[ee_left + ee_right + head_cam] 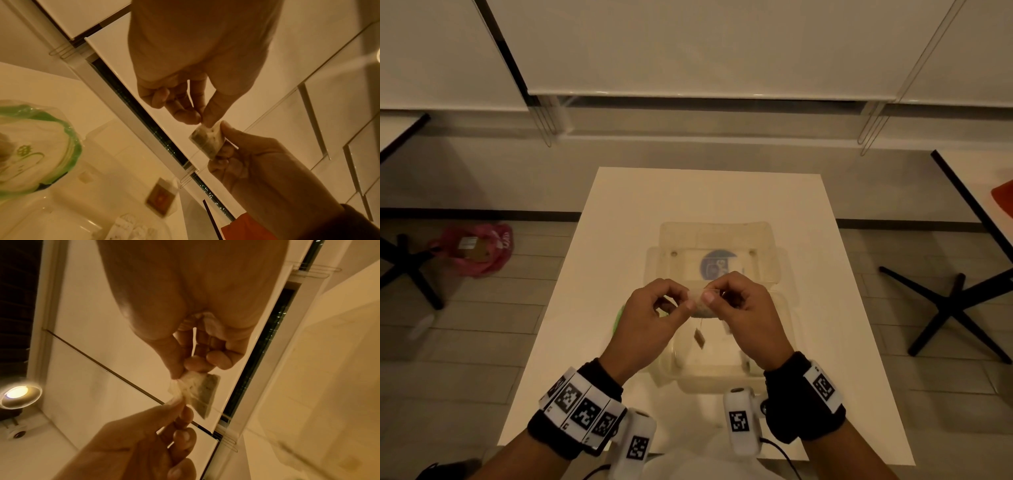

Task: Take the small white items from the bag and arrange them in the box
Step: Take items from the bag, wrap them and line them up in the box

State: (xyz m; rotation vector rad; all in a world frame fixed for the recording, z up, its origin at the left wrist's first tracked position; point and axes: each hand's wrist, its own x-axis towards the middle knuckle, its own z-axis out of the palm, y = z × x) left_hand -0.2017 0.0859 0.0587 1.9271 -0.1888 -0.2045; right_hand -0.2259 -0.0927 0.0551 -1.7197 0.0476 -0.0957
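Note:
Both hands hold one small white tea bag [702, 303] in the air above the open clear plastic box [722, 373]. My left hand [686, 298] pinches its left end, and my right hand [714, 291] pinches its right end. The wrist views show the bag closer [207, 139] [202, 391], with dark leaf inside. Its paper tag [699, 339] dangles on a string over the box. The box lid [715, 236] lies folded back behind. The clear bag with green print [37, 146] lies left of the box, mostly hidden behind my left hand in the head view.
The box stands on a white table [705, 192]. Other tea bags [131, 227] lie blurred in the box. A pink bag [474, 250] sits on the floor at left. Black table legs [955, 308] stand at right, and a neighbouring table carries something orange [1003, 195].

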